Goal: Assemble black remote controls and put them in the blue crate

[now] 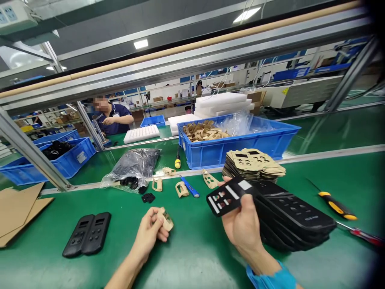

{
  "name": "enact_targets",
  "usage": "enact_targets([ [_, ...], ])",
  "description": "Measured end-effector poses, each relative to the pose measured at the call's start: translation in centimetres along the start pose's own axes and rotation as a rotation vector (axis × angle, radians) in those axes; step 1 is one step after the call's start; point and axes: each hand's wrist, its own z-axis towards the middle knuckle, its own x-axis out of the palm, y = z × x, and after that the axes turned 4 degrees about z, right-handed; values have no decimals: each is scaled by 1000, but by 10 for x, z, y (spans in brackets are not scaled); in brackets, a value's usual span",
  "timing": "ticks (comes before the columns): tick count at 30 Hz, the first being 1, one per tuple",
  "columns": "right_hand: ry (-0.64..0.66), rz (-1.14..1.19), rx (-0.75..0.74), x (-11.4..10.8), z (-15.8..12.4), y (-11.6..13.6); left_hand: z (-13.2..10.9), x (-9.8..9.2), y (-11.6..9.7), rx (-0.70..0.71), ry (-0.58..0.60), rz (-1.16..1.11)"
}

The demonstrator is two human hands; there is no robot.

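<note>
My left hand (148, 229) is closed round a small curled piece of beige backing paper (166, 218). In my right hand (242, 226) is a flat black panel (224, 199) with button holes and white strips, pinched between thumb and fingers. Just right of that hand a stack of black panels (296, 208) leans on the green bench. Behind it lies a pile of beige sheets (251, 162) with cut-outs. Curled beige scraps (182, 189) and a blue utility knife (190, 186) rest beyond my hands. Two black remote-like housings (87, 235) lie side by side at the left.
A blue bin (237, 150) holds beige scraps and clear plastic. A plastic bag of black parts (132, 166) and small black button pads (148, 197) lie left of centre. Screwdrivers (338, 206) lie at right. Cardboard (21, 208) is far left. Across the bench sits a co-worker (116, 120).
</note>
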Motion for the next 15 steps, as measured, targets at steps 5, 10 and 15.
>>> enact_targets([
  [5, 197, -211, 152, -7, -19, -28, 31, -1, -17, 162, -72, 407],
  [10, 305, -349, 231, -15, -27, -43, 12, -57, -15, 104, -323, 902],
  [15, 368, -377, 320, -20, -34, -47, -47, -125, 13, -180, -580, 1244],
])
